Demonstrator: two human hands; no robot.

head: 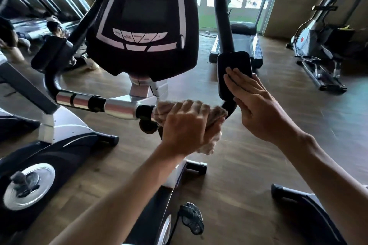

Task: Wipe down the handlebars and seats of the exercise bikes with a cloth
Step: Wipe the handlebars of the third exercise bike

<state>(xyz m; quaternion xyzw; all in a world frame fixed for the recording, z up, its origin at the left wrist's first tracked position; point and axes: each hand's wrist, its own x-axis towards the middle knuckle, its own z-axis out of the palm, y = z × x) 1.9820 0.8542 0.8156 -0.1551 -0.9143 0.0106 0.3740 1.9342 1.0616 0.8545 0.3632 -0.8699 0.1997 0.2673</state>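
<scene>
The left hand [186, 125] is curled over a beige cloth [211, 123], bunching it around the right half of the handlebar [119, 105], just past the black collar where the chrome tube ends. Wrapping the cloth round the bar, not laying it flat, lets one pass cover the whole tube, which suits a rounded grip. The right hand [253, 105] holds nothing: its fingers are straight and close together, palm resting against the black elbow pad [234, 71] where the bar bends upward. Judging by that flat contact, it is there to steady the bar, or the person, against the push of the wiping hand.

The console [143, 22] hangs directly above the work, with its dark screen and row of buttons. The wiping sits low on the bar, so the upright black grips on both sides, the left chrome section and the other elbow pad [49, 53] probably remain to be done. No seat of this bike is in view. A second exercise bike [29, 165] stands just to the left, with treadmills and an elliptical further off on the wooden floor [249, 165].
</scene>
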